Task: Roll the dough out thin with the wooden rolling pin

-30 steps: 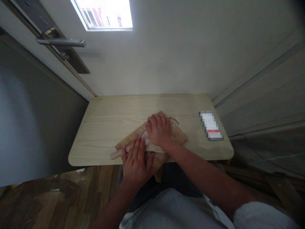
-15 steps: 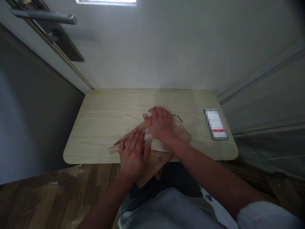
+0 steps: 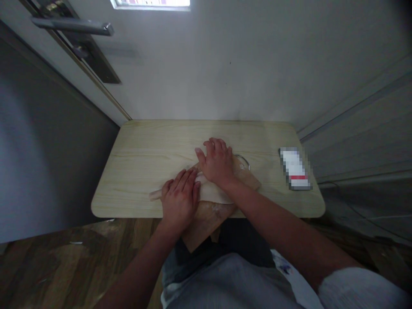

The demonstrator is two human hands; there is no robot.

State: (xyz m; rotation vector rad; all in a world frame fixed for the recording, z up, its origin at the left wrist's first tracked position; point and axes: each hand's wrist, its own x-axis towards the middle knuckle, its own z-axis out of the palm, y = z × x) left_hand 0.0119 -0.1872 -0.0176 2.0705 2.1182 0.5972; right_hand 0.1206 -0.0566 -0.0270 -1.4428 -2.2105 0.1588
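Observation:
A wooden cutting board (image 3: 201, 225) lies slanted across the table's front edge, with a pale sheet of dough (image 3: 214, 194) on it. What looks like a rolling pin (image 3: 155, 195) sticks out to the left from under my left hand (image 3: 180, 195). That hand rests flat on it, palm down, fingers stretched out. My right hand (image 3: 217, 162) lies palm down over the far part of the dough, its fingers spread past the board's far edge. Whatever is directly beneath my right palm is hidden.
A light wood table (image 3: 138, 159) stands against a white door (image 3: 257, 64) with a metal handle (image 3: 74, 26). A phone (image 3: 294, 168), its screen blurred, lies at the table's right end. The board has a metal ring (image 3: 243, 161) at its far right.
Both hands have slid a little forward, away from my body. More of the dough shows between and below them. The whole view has shifted slightly.

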